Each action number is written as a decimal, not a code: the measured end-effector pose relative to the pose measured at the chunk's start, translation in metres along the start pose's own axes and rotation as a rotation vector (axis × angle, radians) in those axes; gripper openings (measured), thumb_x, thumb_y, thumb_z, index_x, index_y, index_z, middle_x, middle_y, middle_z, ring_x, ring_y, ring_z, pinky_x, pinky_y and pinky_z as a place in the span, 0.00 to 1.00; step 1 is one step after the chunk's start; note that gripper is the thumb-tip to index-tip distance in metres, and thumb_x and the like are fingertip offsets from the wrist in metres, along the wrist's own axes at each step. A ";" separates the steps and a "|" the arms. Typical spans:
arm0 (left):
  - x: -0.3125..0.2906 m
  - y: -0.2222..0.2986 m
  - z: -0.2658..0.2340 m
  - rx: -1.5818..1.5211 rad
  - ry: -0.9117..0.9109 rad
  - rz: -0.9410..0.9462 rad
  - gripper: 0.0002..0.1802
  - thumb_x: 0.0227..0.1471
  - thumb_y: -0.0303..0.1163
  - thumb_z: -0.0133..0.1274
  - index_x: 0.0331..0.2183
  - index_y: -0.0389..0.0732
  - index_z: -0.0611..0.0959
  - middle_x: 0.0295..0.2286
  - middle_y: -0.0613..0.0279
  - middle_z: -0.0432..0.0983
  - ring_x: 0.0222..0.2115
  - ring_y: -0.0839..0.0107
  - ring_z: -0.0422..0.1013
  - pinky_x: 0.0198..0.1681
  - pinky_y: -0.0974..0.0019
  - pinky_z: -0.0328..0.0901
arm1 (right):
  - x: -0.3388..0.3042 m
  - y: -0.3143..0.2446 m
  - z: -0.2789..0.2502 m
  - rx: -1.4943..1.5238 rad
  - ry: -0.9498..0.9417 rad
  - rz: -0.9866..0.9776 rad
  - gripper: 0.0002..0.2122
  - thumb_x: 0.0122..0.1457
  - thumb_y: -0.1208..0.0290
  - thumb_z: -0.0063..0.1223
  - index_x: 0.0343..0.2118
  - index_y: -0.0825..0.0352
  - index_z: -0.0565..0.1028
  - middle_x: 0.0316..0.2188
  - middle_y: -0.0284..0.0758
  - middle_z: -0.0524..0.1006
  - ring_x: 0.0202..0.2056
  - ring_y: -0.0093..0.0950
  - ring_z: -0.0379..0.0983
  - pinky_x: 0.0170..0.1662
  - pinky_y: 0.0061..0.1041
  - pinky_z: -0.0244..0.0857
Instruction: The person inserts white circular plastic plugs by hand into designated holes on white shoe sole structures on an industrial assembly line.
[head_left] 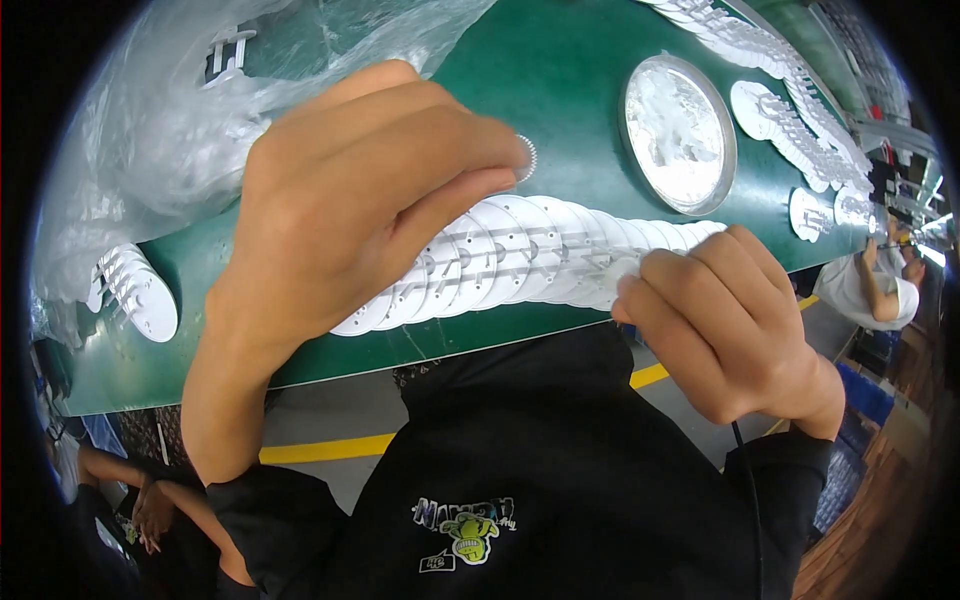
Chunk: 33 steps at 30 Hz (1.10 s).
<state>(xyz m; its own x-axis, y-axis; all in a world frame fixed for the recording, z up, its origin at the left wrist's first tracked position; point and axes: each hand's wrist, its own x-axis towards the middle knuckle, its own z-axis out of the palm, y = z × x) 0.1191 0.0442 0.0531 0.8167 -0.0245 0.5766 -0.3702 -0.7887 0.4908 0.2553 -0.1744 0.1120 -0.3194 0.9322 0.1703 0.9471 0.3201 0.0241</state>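
Between the thumb and forefinger of my left hand (345, 190) is a small white toothed gear (530, 159); the fingers are closed on it. Below and to its right, a long overlapping row of white round plastic discs (500, 255) lies along the table's near edge. At the right part of that row, my right hand (725, 325) is closed in a pinch. A blurred whitish bit shows by its fingertips, too unclear to name. Behind the row stands a round metal dish (733, 150) holding a white, paste-like substance (680, 130).
Clear plastic sheeting (150, 140) covers the green table's (560, 90) left side, near a short stack of white discs (150, 300). More disc rows (770, 120) lie at the far right. One person (875, 290) is at the right, another (155, 510) at lower left.
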 end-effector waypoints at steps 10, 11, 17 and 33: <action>0.005 0.006 0.000 -0.033 0.013 -0.019 0.11 0.38 0.17 0.63 0.30 0.34 0.82 0.25 0.57 0.78 0.24 0.66 0.72 0.27 0.70 0.65 | -0.007 0.012 -0.010 0.053 0.008 0.081 0.13 0.46 0.70 0.64 0.32 0.72 0.77 0.26 0.37 0.73 0.23 0.27 0.64 0.23 0.25 0.56; 0.006 0.007 0.001 -0.026 0.009 -0.014 0.11 0.38 0.17 0.63 0.30 0.34 0.82 0.25 0.57 0.78 0.24 0.66 0.72 0.27 0.70 0.65 | -0.013 0.020 -0.010 0.141 0.064 0.156 0.13 0.48 0.71 0.64 0.35 0.72 0.77 0.28 0.37 0.74 0.24 0.26 0.64 0.25 0.23 0.56; 0.027 0.042 0.033 -0.394 0.185 -0.137 0.11 0.48 0.13 0.56 0.36 0.30 0.75 0.30 0.49 0.78 0.26 0.71 0.73 0.30 0.72 0.67 | -0.018 0.029 -0.011 0.912 0.143 0.643 0.18 0.53 0.74 0.60 0.46 0.73 0.71 0.39 0.36 0.72 0.31 0.20 0.65 0.34 0.19 0.59; 0.025 0.006 0.008 -0.512 0.425 -0.465 0.08 0.58 0.24 0.49 0.40 0.33 0.74 0.34 0.52 0.79 0.32 0.75 0.73 0.36 0.75 0.66 | -0.035 0.118 -0.009 0.672 0.459 0.703 0.10 0.58 0.81 0.54 0.43 0.71 0.76 0.33 0.34 0.77 0.30 0.23 0.72 0.34 0.20 0.66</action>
<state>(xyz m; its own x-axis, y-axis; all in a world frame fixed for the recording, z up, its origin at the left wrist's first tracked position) 0.1409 0.0339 0.0647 0.7369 0.5534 0.3881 -0.2749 -0.2792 0.9201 0.3786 -0.1707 0.1181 0.4649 0.8358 0.2921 0.6575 -0.1050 -0.7461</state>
